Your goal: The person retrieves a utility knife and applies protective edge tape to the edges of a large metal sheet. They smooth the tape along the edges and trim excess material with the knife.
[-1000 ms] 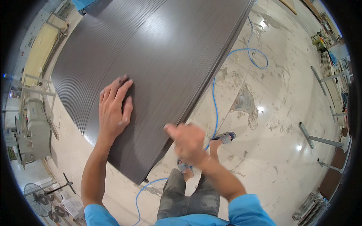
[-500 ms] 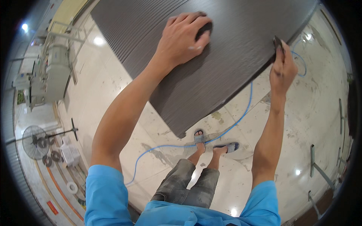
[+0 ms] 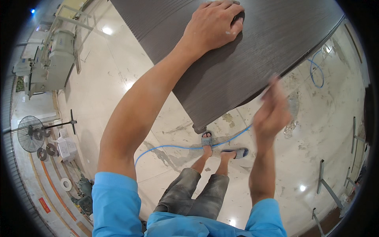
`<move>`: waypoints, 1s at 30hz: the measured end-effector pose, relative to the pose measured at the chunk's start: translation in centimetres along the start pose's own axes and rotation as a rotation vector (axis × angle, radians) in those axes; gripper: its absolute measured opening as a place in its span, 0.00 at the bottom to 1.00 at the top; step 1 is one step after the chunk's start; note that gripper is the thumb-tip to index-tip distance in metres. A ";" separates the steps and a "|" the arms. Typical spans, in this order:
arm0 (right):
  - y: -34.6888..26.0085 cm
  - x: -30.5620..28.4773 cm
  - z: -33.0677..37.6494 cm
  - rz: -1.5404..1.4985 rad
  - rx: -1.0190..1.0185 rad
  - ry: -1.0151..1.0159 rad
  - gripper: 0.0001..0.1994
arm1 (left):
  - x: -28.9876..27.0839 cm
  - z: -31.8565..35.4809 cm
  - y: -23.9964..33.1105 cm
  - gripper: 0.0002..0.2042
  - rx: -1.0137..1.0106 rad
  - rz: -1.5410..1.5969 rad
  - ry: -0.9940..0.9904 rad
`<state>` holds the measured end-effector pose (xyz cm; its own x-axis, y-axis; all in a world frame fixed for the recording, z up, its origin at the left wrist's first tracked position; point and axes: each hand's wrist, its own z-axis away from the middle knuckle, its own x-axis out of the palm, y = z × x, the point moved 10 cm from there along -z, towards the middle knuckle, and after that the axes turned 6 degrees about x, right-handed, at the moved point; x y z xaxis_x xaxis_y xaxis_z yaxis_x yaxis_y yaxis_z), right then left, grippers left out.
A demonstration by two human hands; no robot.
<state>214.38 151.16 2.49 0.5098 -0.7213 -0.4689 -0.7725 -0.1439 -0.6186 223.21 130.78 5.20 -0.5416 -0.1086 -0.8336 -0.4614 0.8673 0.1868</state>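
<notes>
A large dark grey-brown board with a fine wood-like grain fills the upper middle, one corner pointing toward my feet. My left hand rests on its top face, fingers curled round a dark rounded pad that is mostly covered by the hand. Just off the board's right-hand near edge is my right hand, smeared by motion, its fingers drawn together. Something dark shows faintly at those fingers, too blurred to name.
A blue hose runs across the stained tile floor behind my sandalled feet. At the left stand a grey machine and a fan, with rolls of tape nearby. Metal stands are at the right.
My left hand has slid right and farther over the board with the pad. My right hand has moved left and nearer along the edge. The view has shifted slightly.
</notes>
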 end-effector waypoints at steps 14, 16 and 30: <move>-9.0 1.5 5.5 -0.279 -0.249 -0.276 0.11 | 0.5 -0.7 0.2 0.17 0.045 -0.152 -0.031; -4.8 -0.6 0.2 -0.100 -0.185 0.057 0.11 | 0.8 -0.5 -0.2 0.17 0.007 -0.128 -0.036; -0.6 1.4 3.9 -0.228 -0.068 -0.106 0.15 | 1.3 -2.3 0.7 0.17 -0.054 -0.065 -0.147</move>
<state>217.08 152.87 -0.28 0.7081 -0.5902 -0.3876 -0.6545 -0.3427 -0.6739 220.59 130.10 5.42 -0.4026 -0.0882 -0.9111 -0.5315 0.8329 0.1542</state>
